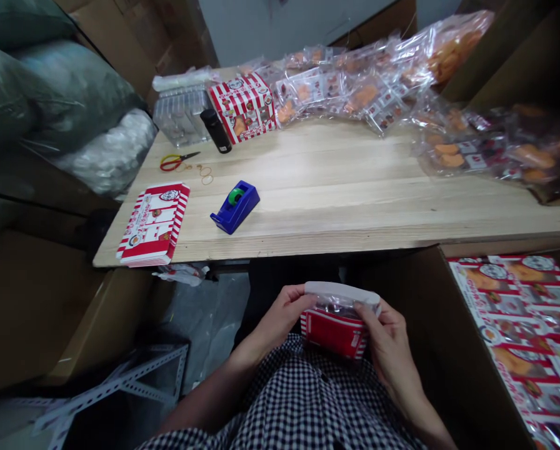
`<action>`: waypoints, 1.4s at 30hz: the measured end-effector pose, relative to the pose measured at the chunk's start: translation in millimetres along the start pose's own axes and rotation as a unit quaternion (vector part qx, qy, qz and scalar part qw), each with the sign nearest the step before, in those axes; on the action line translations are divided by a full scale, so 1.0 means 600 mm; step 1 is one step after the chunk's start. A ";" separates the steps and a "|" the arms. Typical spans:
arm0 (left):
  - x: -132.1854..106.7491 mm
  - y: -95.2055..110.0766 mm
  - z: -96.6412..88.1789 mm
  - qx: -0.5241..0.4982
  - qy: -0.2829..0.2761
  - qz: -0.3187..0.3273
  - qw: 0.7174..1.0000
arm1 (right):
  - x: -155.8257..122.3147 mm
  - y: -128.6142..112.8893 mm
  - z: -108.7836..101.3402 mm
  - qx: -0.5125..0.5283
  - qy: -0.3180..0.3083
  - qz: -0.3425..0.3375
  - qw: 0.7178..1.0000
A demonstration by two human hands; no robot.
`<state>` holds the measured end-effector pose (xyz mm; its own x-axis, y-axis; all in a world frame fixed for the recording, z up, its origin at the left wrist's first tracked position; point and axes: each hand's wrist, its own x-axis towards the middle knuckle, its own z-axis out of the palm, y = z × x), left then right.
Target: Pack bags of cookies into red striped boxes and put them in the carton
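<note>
Close to my lap I hold a red-and-white printed box (335,332) with its white flap at the top and clear plastic showing below the flap. My left hand (287,310) grips the upper left side, its thumb across the opening. On the upper right side, my right hand (385,329) closes round the box with the thumb on its front. What lies inside the box is hard to make out. On the table beyond my hands stands a blue tape dispenser (237,207) with a green core.
On the wooden table (317,187) are flat printed cards (154,225), scissors (179,160), a black cylinder (216,131), an upright striped box (245,109) and clear bags of orange pieces (362,97). A carton of packed boxes (526,325) stands at my right, a metal frame (134,378) at lower left.
</note>
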<state>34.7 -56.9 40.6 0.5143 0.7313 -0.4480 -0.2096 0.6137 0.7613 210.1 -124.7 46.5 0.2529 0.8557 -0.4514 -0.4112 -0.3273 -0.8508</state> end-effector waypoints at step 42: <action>-0.032 0.022 0.049 0.149 0.065 0.146 0.976 | -0.035 -0.035 0.005 -0.091 0.074 -0.127 0.985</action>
<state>46.3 -71.7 72.9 0.3550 0.9053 -0.2332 -0.0700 0.2745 0.9590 210.8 -134.6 74.5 0.4584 0.8557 -0.2399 -0.1573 -0.1875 -0.9696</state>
